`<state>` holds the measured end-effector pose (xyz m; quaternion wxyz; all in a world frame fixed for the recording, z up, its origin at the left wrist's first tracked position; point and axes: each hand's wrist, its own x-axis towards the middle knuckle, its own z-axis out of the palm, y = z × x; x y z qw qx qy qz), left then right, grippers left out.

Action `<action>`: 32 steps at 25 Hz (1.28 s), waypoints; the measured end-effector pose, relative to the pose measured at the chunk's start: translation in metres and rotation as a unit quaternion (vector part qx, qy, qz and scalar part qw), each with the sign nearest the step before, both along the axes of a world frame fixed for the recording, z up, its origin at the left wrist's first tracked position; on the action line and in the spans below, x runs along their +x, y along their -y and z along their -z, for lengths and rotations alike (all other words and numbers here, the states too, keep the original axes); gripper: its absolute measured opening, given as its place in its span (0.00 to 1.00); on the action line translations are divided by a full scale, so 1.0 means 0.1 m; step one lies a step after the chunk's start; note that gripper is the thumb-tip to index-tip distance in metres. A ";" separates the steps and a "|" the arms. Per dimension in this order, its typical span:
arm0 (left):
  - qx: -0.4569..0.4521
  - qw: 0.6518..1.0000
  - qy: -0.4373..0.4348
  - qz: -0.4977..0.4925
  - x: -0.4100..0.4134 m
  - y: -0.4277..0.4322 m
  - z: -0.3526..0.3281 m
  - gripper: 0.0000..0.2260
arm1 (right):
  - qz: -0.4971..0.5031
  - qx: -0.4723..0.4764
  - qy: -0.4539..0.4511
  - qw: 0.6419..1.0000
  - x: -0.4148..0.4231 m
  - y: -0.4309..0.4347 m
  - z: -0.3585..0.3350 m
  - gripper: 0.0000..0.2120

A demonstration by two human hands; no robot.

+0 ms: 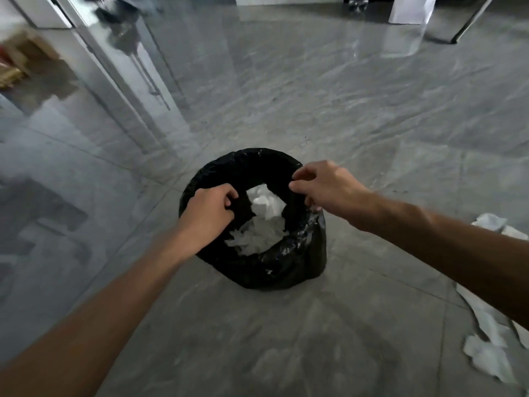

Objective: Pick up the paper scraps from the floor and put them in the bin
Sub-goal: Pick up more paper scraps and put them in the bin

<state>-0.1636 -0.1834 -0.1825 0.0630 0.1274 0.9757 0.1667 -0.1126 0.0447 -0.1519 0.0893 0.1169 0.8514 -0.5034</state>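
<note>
A bin lined with a black plastic bag (289, 267) stands on the grey floor in the middle of the view. Crumpled white paper scraps (262, 224) lie inside it. My left hand (210, 213) grips the bag's rim on the left side, fingers curled over the edge. My right hand (323, 186) pinches the rim on the right side. More white paper scraps (486, 356) lie on the floor at the lower right, partly hidden by my right forearm. Another scrap (489, 222) shows just above that forearm.
Glossy grey tiles (343, 96) stretch all around the bin. A glass door frame (114, 81) runs diagonally at the left. Brown cardboard (25, 58) sits at the far left. A white furniture leg (409, 10) and a slanted metal leg (472, 18) stand at the back.
</note>
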 end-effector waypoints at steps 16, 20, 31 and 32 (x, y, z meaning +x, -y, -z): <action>0.079 0.990 0.039 0.114 0.35 -1.11 -0.18 0.10 | 0.138 0.009 0.072 0.988 0.62 -0.97 0.32 0.08; 0.096 0.977 0.060 0.180 0.64 -1.68 -0.20 0.10 | 0.151 -0.153 0.102 0.971 1.00 -1.24 0.32 0.07; 0.127 0.872 0.008 0.473 1.80 -3.28 -0.13 0.10 | 0.206 0.091 0.226 0.948 3.37 -2.25 0.80 0.10; 0.114 0.863 0.036 0.490 1.93 -3.38 -0.05 0.11 | 0.196 0.137 0.250 0.938 3.59 -2.23 0.95 0.11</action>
